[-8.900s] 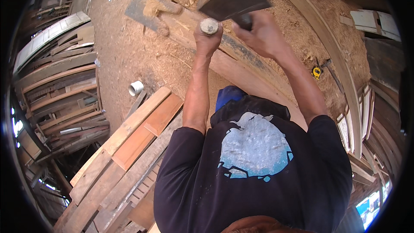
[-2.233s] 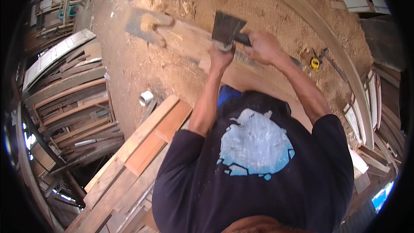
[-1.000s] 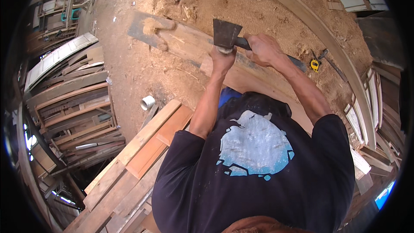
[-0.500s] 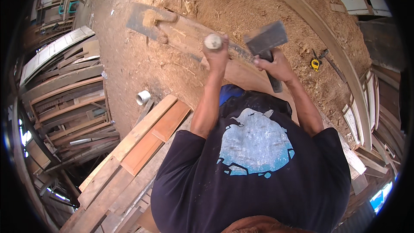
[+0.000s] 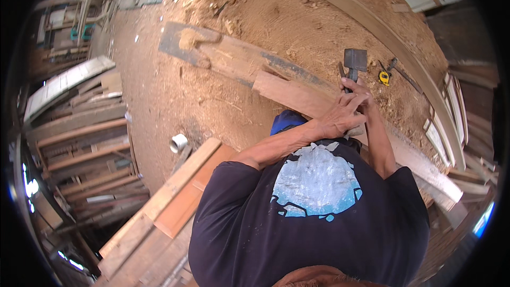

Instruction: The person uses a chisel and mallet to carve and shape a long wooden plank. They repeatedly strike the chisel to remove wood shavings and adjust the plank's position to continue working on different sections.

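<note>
I see both hands wrapped around the axe (image 5: 355, 62) handle, left hand (image 5: 340, 117) over right hand (image 5: 361, 91), head raised at one o'clock. The reddish plank (image 5: 289, 93) lies at twelve; I judge its hewing only partly done, little shaping showing

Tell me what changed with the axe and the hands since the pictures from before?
The axe swung from the plank's middle over to the person's right side, its head now raised. The left hand let go of the pale round handle it gripped earlier and now closes over the axe handle beside the right hand. The plank, the yellow tape measure and the stacked boards stayed put.
</note>
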A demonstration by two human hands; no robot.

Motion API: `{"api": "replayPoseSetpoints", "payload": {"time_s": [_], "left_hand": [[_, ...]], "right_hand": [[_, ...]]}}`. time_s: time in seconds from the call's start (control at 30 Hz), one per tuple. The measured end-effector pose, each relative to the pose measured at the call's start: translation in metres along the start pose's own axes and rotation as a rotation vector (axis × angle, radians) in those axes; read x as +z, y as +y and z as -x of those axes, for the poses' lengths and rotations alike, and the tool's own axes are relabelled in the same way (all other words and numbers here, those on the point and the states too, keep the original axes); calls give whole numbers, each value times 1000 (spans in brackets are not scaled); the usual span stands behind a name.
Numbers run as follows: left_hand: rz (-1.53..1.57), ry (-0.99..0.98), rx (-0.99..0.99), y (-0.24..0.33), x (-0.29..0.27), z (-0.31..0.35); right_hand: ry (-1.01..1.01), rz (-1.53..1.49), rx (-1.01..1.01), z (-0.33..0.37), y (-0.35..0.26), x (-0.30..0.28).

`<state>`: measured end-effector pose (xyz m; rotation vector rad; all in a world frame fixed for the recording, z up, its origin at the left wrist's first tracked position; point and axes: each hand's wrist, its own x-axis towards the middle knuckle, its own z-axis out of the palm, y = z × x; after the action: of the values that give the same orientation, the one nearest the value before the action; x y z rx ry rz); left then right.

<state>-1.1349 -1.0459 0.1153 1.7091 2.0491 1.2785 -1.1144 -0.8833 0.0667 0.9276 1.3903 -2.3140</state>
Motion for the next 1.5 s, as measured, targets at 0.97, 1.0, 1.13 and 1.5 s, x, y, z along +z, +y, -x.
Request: {"api": "replayPoseSetpoints", "payload": {"time_s": [0.97, 1.0, 1.13, 1.5], "left_hand": [[-520, -1229, -346, -135, 116, -51], [-450, -1255, -386, -157, 119, -52], [-397, -1095, -296, -178, 120, -34], [-445, -731, -70, -57, 79, 46]], "right_hand": [[794, -431, -339, 236, 114, -177], [733, -340, -277, 237, 123, -191], [707, -354, -278, 243, 107, -174], [584, -312, -248, 196, 63, -142]]}}
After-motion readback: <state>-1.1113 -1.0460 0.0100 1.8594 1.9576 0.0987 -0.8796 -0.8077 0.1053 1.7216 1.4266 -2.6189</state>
